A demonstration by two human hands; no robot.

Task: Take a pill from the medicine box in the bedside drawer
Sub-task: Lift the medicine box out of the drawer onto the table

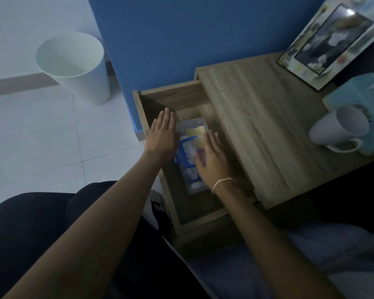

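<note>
Before you, the bedside drawer (190, 98) stands pulled out: pale wood-grain board, matt, straight-edged, its inner walls in shadow. Lying flat on its floor is the medicine box (192, 134), a clear, long, rectangular plastic case with rounded corners; through the lid you can see a yellow packet, a blue-and-white blister strip and a purple packet, but any print on them is too blurred to read. Your left hand (162, 134) is spread flat, fingers straight and together, at the box's left edge, holding nothing; whether it touches the case cannot be told. Your right hand (214, 158), also spread and empty, lies over the right side of the box; contact is likewise unclear. A thin white cord bracelet (221, 183) circles that wrist. The cabinet top (257, 117) carries the same wood grain. On it: a white mug (339, 126), smooth, tipped on its side with the handle low; a pale blue box-shaped item (352, 93) behind it; a framed picture (335, 37), glossy, leaning. On the tiled floor stands a white tapered bin (73, 65), beside a blue wall (181, 35).
</note>
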